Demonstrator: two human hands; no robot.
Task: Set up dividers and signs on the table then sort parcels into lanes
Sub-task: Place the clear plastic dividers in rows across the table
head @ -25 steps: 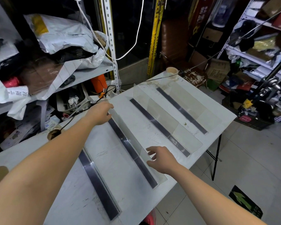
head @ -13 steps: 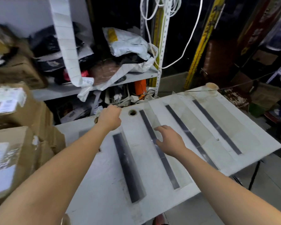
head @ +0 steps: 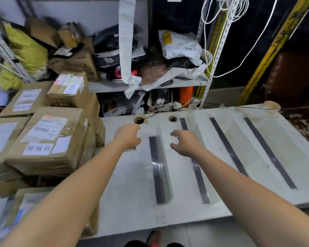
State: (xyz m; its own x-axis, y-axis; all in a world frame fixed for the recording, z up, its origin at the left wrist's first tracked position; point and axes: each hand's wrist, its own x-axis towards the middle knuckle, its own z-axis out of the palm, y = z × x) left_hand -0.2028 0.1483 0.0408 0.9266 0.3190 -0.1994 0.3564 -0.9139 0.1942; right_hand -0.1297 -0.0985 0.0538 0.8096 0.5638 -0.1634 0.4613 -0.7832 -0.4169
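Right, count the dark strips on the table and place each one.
4 dark strips: the first lies right of the left hand, the second runs under the right hand, the third right of that, the fourth nearest the table's right edge. Arms may hide more.

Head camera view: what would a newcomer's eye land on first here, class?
Two bare forearms reach across the white table, the left hand beside a round hole, the right hand spread open. Four dark strips run down the tabletop, with clear dividers standing along them. Labelled cardboard parcels pile up at the left.
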